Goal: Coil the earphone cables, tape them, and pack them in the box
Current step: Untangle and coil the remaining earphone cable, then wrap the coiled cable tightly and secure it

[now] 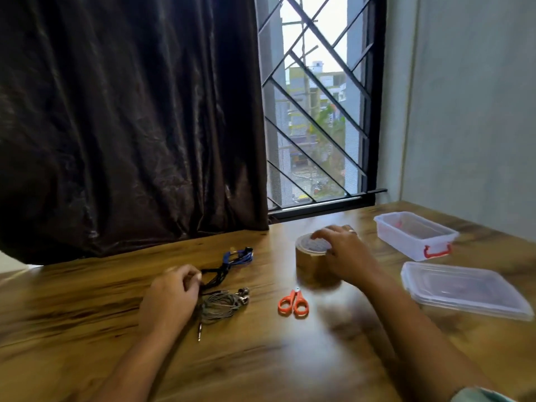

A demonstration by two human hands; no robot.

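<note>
On a wooden table (87,300) by a barred window (316,111) — two hands, earphones, tape and a box.
Orange-handled scissors (293,303) lie between the hands; a clear plastic lid (464,288) and an open clear plastic box with a red latch (414,235) sit to the right. Left hand (171,294), fingers curled, pinches the black earphone cable bundle (214,275) at its near end — a grey coiled earphone cable (223,304) touches its knuckles, and a blue earphone cable (237,255) lies beyond. Right hand (339,253) curls over the top rim of the brown tape roll (311,262), gripping it.

Black-blue earphones (224,268), grey earphones (222,304): two sets. Tape roll (310,264), scissors (295,297), box (417,248), lid (464,288): one each.
</note>
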